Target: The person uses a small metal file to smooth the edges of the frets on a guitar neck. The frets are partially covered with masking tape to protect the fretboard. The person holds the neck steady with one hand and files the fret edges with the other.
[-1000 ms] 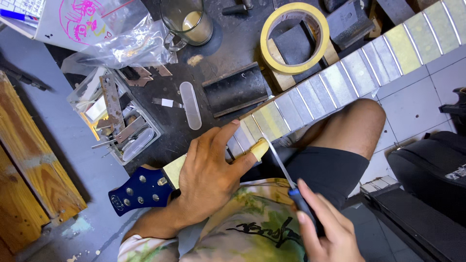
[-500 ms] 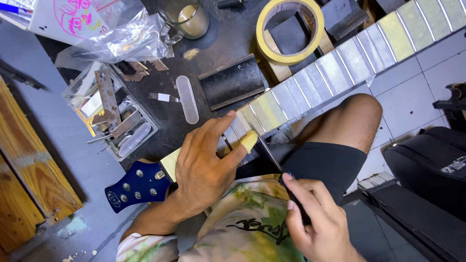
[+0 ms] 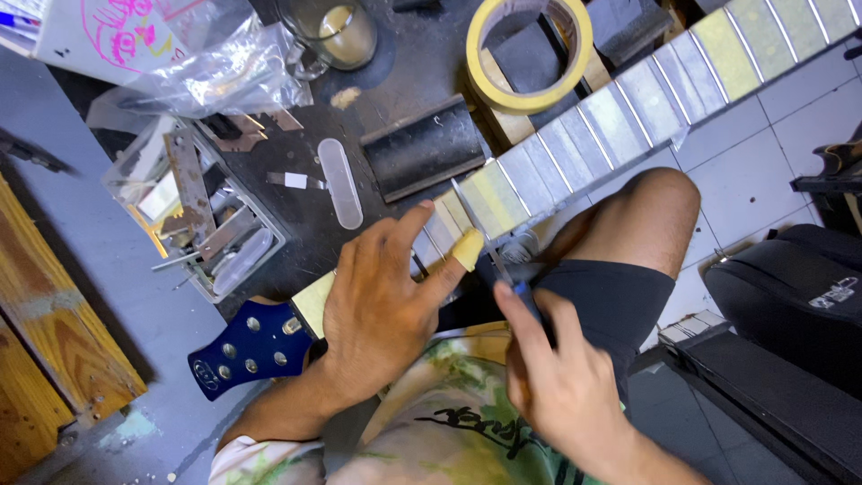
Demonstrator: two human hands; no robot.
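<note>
Running diagonally from the blue headstock point(image 3: 244, 350) at lower left to the upper right corner, the guitar neck point(image 3: 628, 112) lies across the dark bench point(image 3: 404, 54), with masking tape covering the fretboard between the frets. Beside it on the bench sit a tape roll point(image 3: 530, 54), a black block point(image 3: 424, 148), a glass jar point(image 3: 334, 34), a crumpled plastic bag point(image 3: 215, 72) and a clear tray point(image 3: 193, 216) of metal tools. A bare knee point(image 3: 651, 207) rises just under the neck, and a black case point(image 3: 790, 296) lies on the tiled floor at right.

The left hand point(image 3: 382, 310) lies over the neck near the headstock, fingers spread and pressing down, hiding the first frets; its thumb tip is wrapped in yellow tape. The right hand point(image 3: 561, 386) is clenched round the blue handle of a thin file point(image 3: 480, 233), whose blade points up and left, its tip resting on a fret just beyond the left thumb.

Against half a second ago, the blade now shows laid across the neck, where then the right hand hid it. The left hand sits in much the same place.
</note>
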